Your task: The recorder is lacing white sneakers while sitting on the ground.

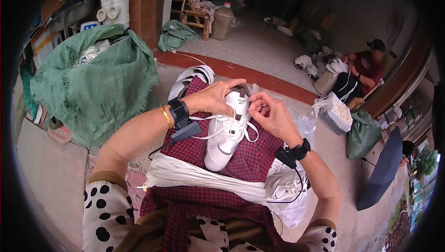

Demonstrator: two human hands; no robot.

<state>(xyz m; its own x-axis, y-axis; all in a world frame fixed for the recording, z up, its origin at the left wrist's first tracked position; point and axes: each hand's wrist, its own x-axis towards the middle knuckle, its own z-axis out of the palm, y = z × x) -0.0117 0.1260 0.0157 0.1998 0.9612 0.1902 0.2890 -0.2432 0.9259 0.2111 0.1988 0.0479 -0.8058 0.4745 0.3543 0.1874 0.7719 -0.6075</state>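
Observation:
A white sneaker (219,147) lies on my lap over a red-and-black checked apron (254,155), its toe toward me. White laces (207,133) are threaded through it and hang loosely to both sides. My left hand (209,97) grips the shoe by its collar, the thumb reaching over the upper near the tongue. On the other side of the collar, my right hand (274,116) has its fingers curled into a pinch against the shoe's edge. What sits between those fingertips is too small to make out. A thick bundle of white laces (204,178) stretches across my lap.
More white shoes lie beside my lap at the left (204,71) and in clear plastic at the right (278,188). A large green sack (99,82) stands at left. A seated person (369,64) works at far right near a green bag (363,135) and a dark umbrella (381,171).

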